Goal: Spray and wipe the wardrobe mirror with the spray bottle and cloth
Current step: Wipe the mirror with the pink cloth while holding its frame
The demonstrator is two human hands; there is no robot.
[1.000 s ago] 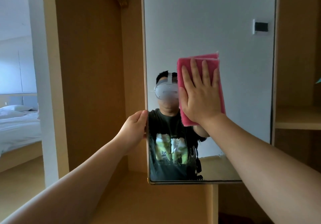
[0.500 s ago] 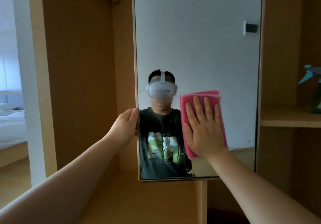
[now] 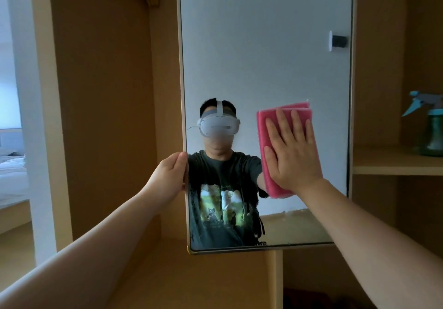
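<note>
cloth point(image 3: 268, 141) is sliding rightward from half a second ago | right hand point(image 3: 293, 153) pressing it flat-fingered on mirror point(image 3: 263, 45) | left hand point(image 3: 171, 177) gripping mirror's edge | advice: be overlapping strokes evenly

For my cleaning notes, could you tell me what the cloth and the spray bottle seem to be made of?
Pink cloth: soft, matte, napped fabric, perhaps microfibre, folded with layered edges showing. Spray bottle: probably translucent green plastic, glossy, with an opaque teal and grey trigger head.

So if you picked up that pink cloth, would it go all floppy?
Probably floppy. The pink cloth looks folded in soft layers and lies flat on the mirror only because the right hand presses it there. It looks thin, so likely light. It probably wouldn't slide from fingers easily, since it looks fuzzy rather than shiny.
</note>
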